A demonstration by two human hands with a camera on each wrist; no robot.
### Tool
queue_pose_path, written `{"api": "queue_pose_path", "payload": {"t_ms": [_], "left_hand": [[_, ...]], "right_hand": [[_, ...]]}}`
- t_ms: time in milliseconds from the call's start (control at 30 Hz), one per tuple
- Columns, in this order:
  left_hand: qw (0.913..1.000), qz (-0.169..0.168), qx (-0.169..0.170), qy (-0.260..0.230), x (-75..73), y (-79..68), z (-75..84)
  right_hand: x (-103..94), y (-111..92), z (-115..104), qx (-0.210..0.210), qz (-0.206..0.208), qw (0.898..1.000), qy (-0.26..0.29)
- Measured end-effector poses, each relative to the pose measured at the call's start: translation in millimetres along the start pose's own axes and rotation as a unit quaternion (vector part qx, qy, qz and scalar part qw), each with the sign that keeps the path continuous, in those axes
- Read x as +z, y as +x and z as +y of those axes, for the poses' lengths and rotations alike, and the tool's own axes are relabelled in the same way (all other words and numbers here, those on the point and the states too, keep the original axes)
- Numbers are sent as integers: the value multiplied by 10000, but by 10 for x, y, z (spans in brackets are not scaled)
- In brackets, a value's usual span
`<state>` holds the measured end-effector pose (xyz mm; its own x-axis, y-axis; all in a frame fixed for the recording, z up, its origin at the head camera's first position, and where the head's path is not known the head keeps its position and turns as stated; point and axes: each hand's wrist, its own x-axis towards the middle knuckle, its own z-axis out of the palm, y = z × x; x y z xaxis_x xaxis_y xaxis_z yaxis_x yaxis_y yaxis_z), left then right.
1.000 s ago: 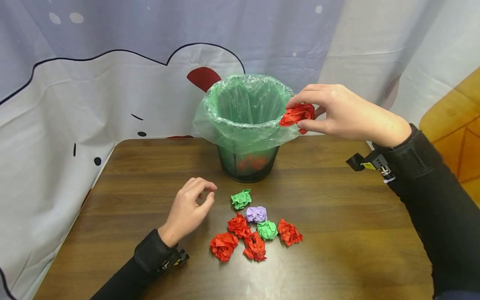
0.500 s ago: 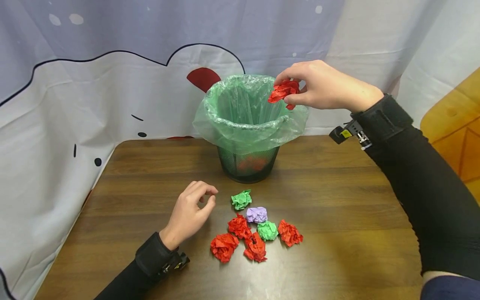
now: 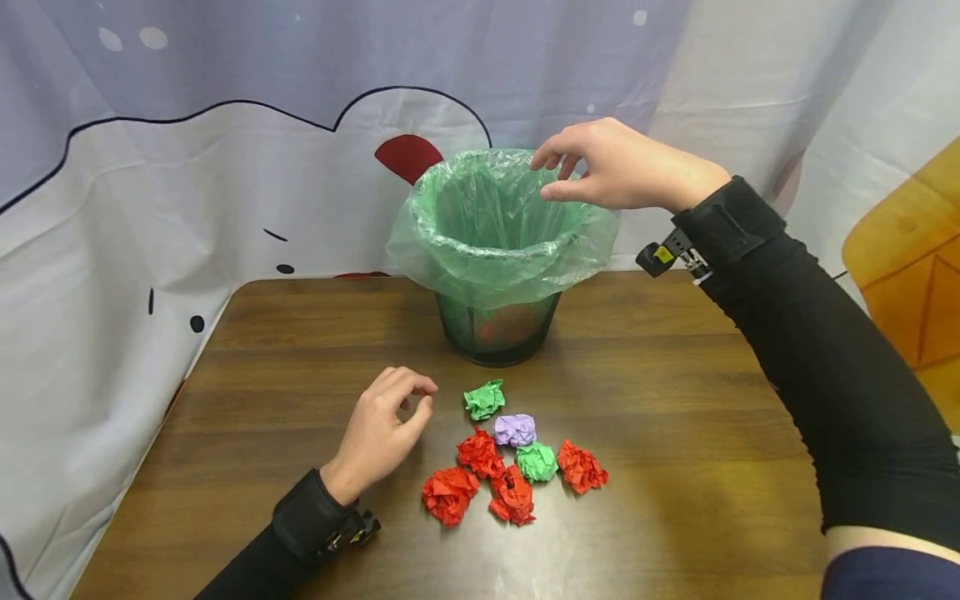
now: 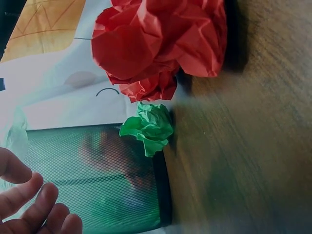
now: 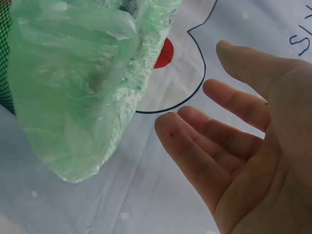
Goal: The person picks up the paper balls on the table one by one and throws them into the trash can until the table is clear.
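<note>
My right hand (image 3: 611, 167) hovers over the right rim of a mesh wastebasket (image 3: 498, 329) lined with a green plastic bag (image 3: 495, 271). Its fingers are spread and hold nothing, as the right wrist view also shows. My left hand (image 3: 382, 429) hangs loosely curled and bare, left of several crumpled paper balls. Nearest the basket lies a green paper ball (image 3: 484, 400), then a purple paper ball (image 3: 515, 430) and a second green one. Red paper balls, such as the red paper ball (image 3: 450, 495) at the left, lie around them. Red shapes show dimly through the basket's mesh.
The wooden table (image 3: 300, 350) carries the basket near its back edge. Behind it hangs a patterned curtain (image 3: 300, 183), close to the bag's rim. Each wrist wears a strapped camera, such as the right wrist camera (image 3: 657, 259).
My right hand moved left and up over the basket's rim and let go of the red paper ball, which is out of sight now. The left hand stayed nearly still.
</note>
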<state>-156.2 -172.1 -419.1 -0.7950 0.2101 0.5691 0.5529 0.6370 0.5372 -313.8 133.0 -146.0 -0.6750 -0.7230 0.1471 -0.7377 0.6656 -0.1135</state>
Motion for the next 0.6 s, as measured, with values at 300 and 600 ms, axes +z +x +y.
{"api": "queue_pose_path", "payload": {"t_ms": [300, 600], "left_hand": [[9987, -424, -233, 178, 20, -24, 19], [9927, -1085, -371, 384, 24, -30, 19]], "right_hand": [[21, -216, 40, 16, 183, 9998, 32], [60, -456, 53, -2, 399, 9992, -22]]}}
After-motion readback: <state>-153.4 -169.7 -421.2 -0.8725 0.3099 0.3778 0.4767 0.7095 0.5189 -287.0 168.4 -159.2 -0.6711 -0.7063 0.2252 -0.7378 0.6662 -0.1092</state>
